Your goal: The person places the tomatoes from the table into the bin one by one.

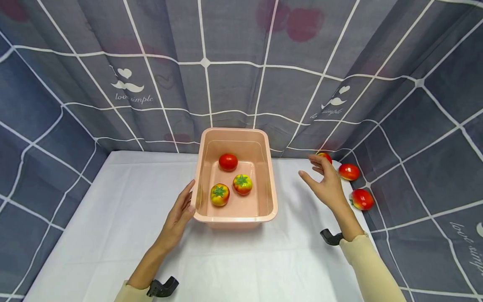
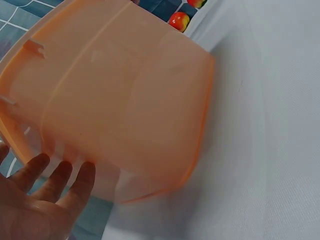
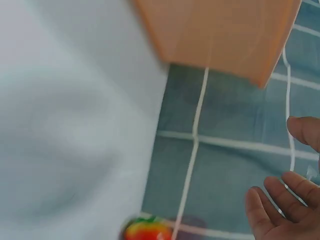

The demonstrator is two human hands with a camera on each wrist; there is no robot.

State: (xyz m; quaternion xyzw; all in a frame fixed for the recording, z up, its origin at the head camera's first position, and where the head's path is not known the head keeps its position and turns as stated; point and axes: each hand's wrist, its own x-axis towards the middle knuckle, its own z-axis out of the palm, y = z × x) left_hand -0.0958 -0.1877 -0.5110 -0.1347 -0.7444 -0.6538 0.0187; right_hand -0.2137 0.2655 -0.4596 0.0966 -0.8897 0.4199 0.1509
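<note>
A pink plastic bin (image 1: pixel 268 215) stands at the table's far edge. In it lie a red tomato (image 1: pixel 228 162) and two yellow-red tomatoes with green tops, one to the right (image 1: pixel 242 184) and one to the left (image 1: pixel 219 194). My left hand (image 1: pixel 179 216) is at the bin's left side, its extended fingers (image 2: pixel 80 187) against the outer wall in the left wrist view. My right hand (image 1: pixel 325 184), thumb and fingers apart and holding nothing, hovers right of the bin. Near it is a tomato (image 1: pixel 325 157), partly hidden behind the fingers.
Two more red tomatoes, a farther one (image 1: pixel 349 172) and a nearer one (image 1: pixel 362 199), lie along the right edge of the white-covered table (image 1: pixel 113 218). A grey checked curtain (image 1: pixel 234 88) hangs behind and at both sides.
</note>
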